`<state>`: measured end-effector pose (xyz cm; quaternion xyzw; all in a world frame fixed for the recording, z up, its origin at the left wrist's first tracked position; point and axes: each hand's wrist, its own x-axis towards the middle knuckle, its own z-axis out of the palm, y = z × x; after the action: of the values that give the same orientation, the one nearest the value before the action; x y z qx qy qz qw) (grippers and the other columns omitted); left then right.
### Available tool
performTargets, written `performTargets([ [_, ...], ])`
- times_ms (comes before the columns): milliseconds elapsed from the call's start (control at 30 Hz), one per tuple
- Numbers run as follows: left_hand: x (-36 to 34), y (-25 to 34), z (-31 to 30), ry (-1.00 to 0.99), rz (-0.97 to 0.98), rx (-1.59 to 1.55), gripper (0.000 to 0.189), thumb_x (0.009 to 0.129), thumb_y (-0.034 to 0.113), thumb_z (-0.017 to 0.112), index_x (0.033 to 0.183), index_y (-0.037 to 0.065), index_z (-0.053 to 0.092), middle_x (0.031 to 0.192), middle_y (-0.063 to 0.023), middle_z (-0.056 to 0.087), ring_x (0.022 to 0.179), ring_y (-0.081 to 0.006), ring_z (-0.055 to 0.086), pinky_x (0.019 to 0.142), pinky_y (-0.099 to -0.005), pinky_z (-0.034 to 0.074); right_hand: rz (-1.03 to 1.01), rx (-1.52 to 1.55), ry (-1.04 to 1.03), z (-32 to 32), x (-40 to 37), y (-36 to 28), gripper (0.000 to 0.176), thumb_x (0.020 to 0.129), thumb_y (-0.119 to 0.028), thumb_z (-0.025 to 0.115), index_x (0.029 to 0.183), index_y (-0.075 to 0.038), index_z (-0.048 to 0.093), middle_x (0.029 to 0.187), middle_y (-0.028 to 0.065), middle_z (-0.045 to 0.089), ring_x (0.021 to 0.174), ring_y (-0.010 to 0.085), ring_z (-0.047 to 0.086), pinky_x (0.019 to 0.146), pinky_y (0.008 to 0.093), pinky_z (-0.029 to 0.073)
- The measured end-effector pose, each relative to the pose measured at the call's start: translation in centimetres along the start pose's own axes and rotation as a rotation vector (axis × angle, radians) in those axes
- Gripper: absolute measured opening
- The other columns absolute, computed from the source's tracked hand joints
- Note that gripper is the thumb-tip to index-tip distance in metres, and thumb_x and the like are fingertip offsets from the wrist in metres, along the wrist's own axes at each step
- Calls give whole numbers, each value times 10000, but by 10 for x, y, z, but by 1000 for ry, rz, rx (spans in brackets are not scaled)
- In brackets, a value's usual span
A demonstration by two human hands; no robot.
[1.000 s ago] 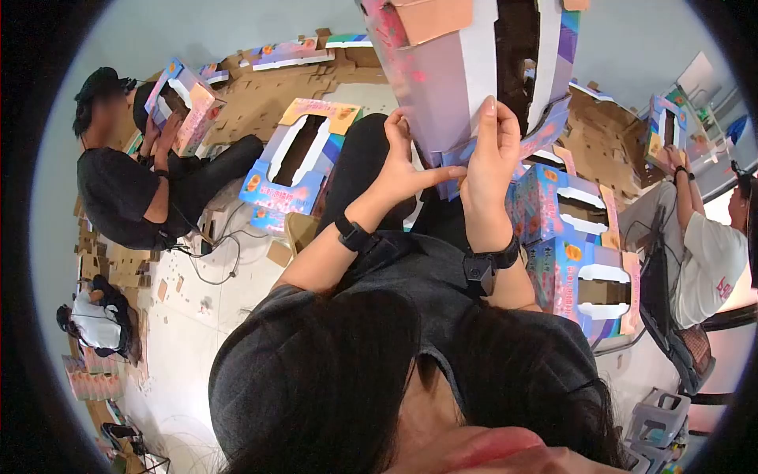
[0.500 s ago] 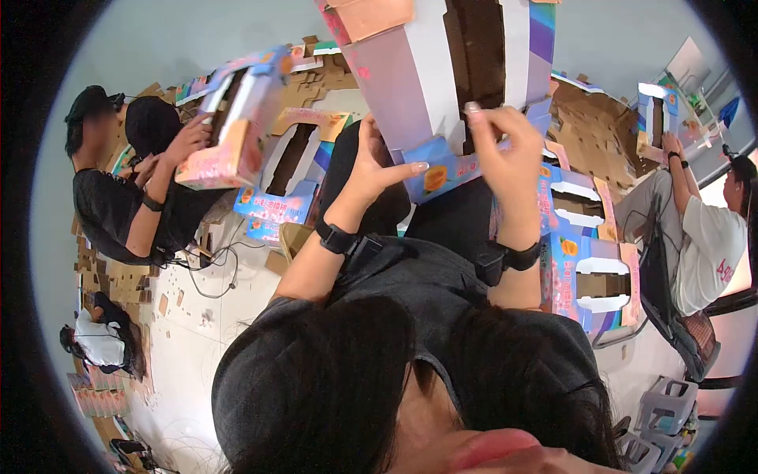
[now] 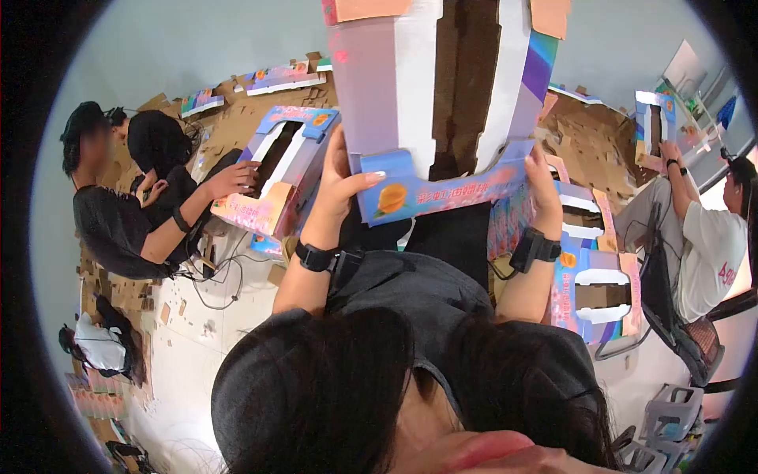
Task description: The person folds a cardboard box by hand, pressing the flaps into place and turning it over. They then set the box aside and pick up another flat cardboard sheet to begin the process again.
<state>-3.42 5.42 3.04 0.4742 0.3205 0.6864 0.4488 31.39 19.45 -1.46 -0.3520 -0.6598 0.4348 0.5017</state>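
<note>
A large printed cardboard box (image 3: 462, 197) with a blue front flap, fruit pictures and a long brown opening between white panels is held up in front of me. My left hand (image 3: 344, 180) grips its left side, the thumb lying over the blue flap. At the lower right corner, my right hand (image 3: 543, 180) is closed on the box's side, with most of its fingers hidden behind. The far end of the box runs out of the top of the view.
To the left, a person (image 3: 134, 201) in black holds a similar box (image 3: 304, 170). Finished-looking boxes (image 3: 596, 292) are stacked at my right. A person (image 3: 711, 237) in white sits further right with another box (image 3: 655, 130). Flattened cardboard (image 3: 588, 130) covers the floor behind.
My right hand has gone from the opening's edge to the box's right side. The blue flap now spans more evenly across the front. The co-worker's box at left has moved lower and right.
</note>
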Motion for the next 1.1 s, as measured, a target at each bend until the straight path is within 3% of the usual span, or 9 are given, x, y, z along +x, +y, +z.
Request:
performTargets([
  [100, -5, 8, -12, -29, -27, 61, 983, 618, 139, 829, 1488, 34, 382, 1369, -131, 545, 1283, -273, 528, 1107, -399, 389, 197, 218, -89, 0, -17, -1, 1038, 748, -370, 807, 1567, -30, 267, 1459, 110, 491, 1323, 236, 479, 1104, 368, 354],
  [167, -7, 12, -13, -26, -47, 106, 1040, 595, 184, 854, 1503, 27, 371, 1383, -139, 539, 1291, -275, 525, 1112, -392, 381, 172, 473, -126, 6, -22, -5, 1107, 671, -312, 843, 1567, -23, 261, 1457, 104, 496, 1311, 237, 499, 1106, 374, 360],
  [267, -12, 20, -11, -51, -73, 171, 1079, 578, 213, 870, 1508, 18, 360, 1385, -142, 534, 1301, -279, 516, 1117, -388, 369, 252, 487, -63, 0, -26, 10, 1117, 576, -249, 858, 1536, -21, 334, 1415, 98, 541, 1270, 242, 538, 1092, 382, 385],
  [367, -13, 31, -1, -106, -38, 215, 1106, 573, 225, 880, 1518, 11, 346, 1405, -150, 519, 1326, -282, 492, 1134, -388, 340, 206, 476, -268, -15, -25, 32, 1050, 532, -198, 860, 1474, -15, 435, 1357, 92, 594, 1246, 248, 558, 1067, 386, 412],
  [500, -13, 36, 6, -172, 9, 266, 1150, 582, 248, 890, 1542, 13, 303, 1470, -172, 459, 1385, -291, 432, 1163, -394, 289, 144, 358, -282, -13, -29, 15, 969, 489, -72, 833, 1405, -13, 520, 1313, 74, 626, 1249, 270, 557, 1052, 389, 427],
  [733, -11, 34, 17, -102, 39, 311, 1289, 613, 286, 897, 1602, 55, 103, 1589, -216, 279, 1485, -321, 277, 1197, -422, 224, 259, 503, -239, -15, -27, 25, 935, 558, -94, 774, 1432, 19, 462, 1298, 133, 616, 1207, 290, 579, 1036, 388, 442],
  [833, -8, 26, 1, -321, 252, 412, 1308, 635, 256, 899, 1612, 96, 45, 1589, -216, 274, 1481, -330, 277, 1196, -443, 222, 318, 467, -170, -9, -25, 20, 981, 588, -166, 789, 1470, 22, 403, 1324, 133, 585, 1203, 266, 565, 1030, 370, 433],
  [933, -12, 27, 3, -354, 216, 524, 1311, 660, 215, 896, 1615, 128, 2, 1586, -216, 272, 1475, -328, 287, 1186, -459, 239, 312, 449, -151, -7, -29, 8, 1005, 604, -175, 802, 1488, 25, 369, 1349, 124, 565, 1211, 247, 554, 1038, 360, 418],
  [1100, -9, 3, -20, -228, 7, 411, 1178, 696, 147, 869, 1600, 80, 118, 1508, -183, 395, 1383, -294, 429, 1123, -420, 358, 317, 435, -244, -10, -27, 2, 992, 647, -181, 831, 1498, 14, 359, 1351, 134, 560, 1230, 245, 537, 1058, 358, 394],
])
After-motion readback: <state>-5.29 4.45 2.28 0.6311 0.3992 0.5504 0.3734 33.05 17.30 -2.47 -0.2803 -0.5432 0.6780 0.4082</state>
